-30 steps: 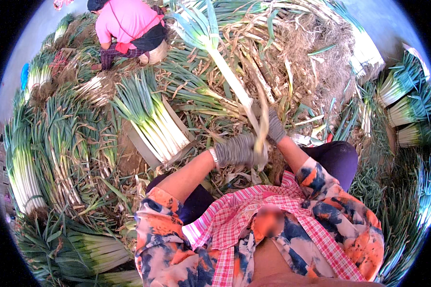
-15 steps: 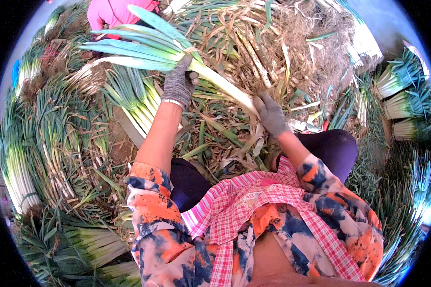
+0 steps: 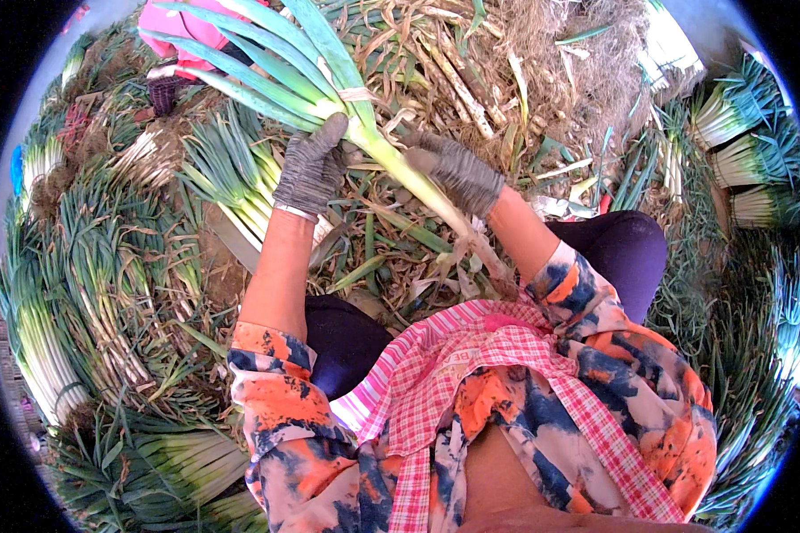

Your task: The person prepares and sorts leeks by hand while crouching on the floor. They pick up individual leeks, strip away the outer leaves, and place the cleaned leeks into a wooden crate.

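Observation:
A long leek (image 3: 409, 173) slants across in front of me, its green leaves fanned to the upper left and its brownish root end low near my right sleeve. My left hand (image 3: 313, 164), in a grey knitted glove, is closed round it just below the leaves, thumb on top. Beside the upper shaft is my gloved right hand (image 3: 457, 173), with fingers curled in and thumb against the stalk. Its fingertips are slightly blurred, and what they pinch is hidden. A pale dry strip (image 3: 357, 94) crosses the leaf base.
Leaf litter (image 3: 400, 240) covers the ground between my knees. A pile of cleaned leeks (image 3: 240, 169) lies left of my hands, with more leeks (image 3: 49, 355) farther left. Tangled roots (image 3: 560, 98) heap up ahead. Leek bundles (image 3: 742, 164) stand at right. A person in pink (image 3: 187, 31) is at upper left.
My right hand has moved from the lower shaft up toward the leaf base. The leek has turned steeper, its root end now nearer me. My left hand keeps its grip.

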Available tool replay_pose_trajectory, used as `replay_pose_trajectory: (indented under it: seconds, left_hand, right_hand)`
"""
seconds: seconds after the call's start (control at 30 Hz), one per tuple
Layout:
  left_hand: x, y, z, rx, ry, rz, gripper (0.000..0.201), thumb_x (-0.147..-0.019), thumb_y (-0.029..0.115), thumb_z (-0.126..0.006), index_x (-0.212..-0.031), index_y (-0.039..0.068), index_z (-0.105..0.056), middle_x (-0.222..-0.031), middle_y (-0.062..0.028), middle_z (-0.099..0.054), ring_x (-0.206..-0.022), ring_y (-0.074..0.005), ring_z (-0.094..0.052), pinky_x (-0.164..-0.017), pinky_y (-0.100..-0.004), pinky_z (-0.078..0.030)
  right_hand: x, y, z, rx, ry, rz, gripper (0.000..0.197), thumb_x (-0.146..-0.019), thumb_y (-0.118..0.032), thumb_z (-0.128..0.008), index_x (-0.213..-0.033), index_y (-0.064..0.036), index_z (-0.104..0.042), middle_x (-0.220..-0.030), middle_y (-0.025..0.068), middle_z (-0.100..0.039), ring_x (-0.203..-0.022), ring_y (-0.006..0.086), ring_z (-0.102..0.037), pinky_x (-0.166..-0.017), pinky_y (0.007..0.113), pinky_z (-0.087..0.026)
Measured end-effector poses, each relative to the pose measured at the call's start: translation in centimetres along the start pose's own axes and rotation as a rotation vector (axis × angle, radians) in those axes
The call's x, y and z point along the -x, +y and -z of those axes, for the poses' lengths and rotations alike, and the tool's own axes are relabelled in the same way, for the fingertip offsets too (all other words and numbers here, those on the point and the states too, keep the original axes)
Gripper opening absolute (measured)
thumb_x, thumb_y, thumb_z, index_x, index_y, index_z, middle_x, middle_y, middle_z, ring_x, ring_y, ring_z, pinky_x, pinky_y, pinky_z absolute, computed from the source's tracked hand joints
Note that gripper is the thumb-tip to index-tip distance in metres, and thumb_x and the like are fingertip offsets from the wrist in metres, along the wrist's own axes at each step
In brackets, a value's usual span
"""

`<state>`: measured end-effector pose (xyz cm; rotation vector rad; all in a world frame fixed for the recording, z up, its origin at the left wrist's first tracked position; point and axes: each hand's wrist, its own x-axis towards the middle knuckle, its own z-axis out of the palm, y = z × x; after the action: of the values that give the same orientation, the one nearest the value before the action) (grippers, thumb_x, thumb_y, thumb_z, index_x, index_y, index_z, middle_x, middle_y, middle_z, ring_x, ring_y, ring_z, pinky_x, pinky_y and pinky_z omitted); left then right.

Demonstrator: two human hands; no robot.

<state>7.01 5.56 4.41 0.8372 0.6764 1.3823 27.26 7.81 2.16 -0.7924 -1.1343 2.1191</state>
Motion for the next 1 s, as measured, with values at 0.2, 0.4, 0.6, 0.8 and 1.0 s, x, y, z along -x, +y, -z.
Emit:
replay_pose_trajectory:
  seconds: [0.2, 0.4, 0.6, 0.8, 1.0]
  left_hand:
    - [-1.0, -0.5, -1.4, 0.215, 0.035, -0.035, 0.042, -0.074, 0.020, -0.068, -0.107, 0.003, -0.049, -0.097, -0.0098, -0.058, -0.085, -0.0215, -0.059, -0.073, -0.0359, -0.053]
    - [-1.3, -1.2, -1.3, 0.293, 0.030, 0.024, 0.044, -0.077, 0.036, -0.062, -0.107, 0.007, -0.050, -0.091, -0.0066, -0.059, -0.078, -0.0199, -0.059, -0.070, -0.0323, -0.052]
    - [-3.1, 2.4, 1.1, 0.321, 0.252, -0.146, 0.041, -0.084, 0.039, -0.051, -0.104, 0.003, -0.045, -0.074, -0.0128, -0.052, -0.058, -0.0232, -0.048, -0.051, -0.0303, -0.045]
    - [-1.5, 3.0, 4.9, 0.472, 0.206, -0.051, 0.031, -0.087, 0.034, -0.045, -0.098, 0.005, -0.046, -0.076, -0.0108, -0.052, -0.057, -0.0218, -0.048, -0.050, -0.0312, -0.044]
    - [-1.9, 0.9, 2.8, 0.358, 0.120, 0.006, 0.037, -0.080, 0.036, -0.057, -0.098, 0.004, -0.050, -0.075, -0.0087, -0.055, -0.059, -0.0210, -0.051, -0.050, -0.0311, -0.044]
  right_hand:
    - [-0.3, 2.2, 0.3, -0.573, -0.188, -0.066, 0.033, -0.080, -0.021, -0.061, -0.103, 0.0014, -0.054, -0.091, 0.0112, -0.060, -0.073, 0.0164, -0.060, -0.061, 0.027, -0.052]
    - [-1.3, 9.3, -0.2, 0.607, -0.225, 0.456, 0.024, -0.081, -0.026, -0.056, -0.091, -0.0045, -0.057, -0.076, 0.0124, -0.062, -0.064, 0.0242, -0.060, -0.056, 0.034, -0.048]
    - [6.1, 27.5, 9.3, 1.102, -0.259, -0.256, 0.038, -0.076, -0.029, -0.056, -0.111, -0.0137, -0.054, -0.093, 0.0147, -0.061, -0.076, 0.0289, -0.061, -0.068, 0.034, -0.047]
    - [1.2, 21.7, 9.7, 1.631, -0.170, -0.056, 0.039, -0.076, -0.026, -0.060, -0.109, -0.0064, -0.054, -0.097, 0.0160, -0.060, -0.084, 0.0245, -0.060, -0.076, 0.032, -0.046]
    - [-6.0, -0.8, -3.5, 0.875, 0.380, 0.775, 0.043, -0.072, -0.034, -0.063, -0.098, -0.0011, -0.056, -0.082, 0.0131, -0.060, -0.077, 0.0229, -0.057, -0.070, 0.033, -0.045]
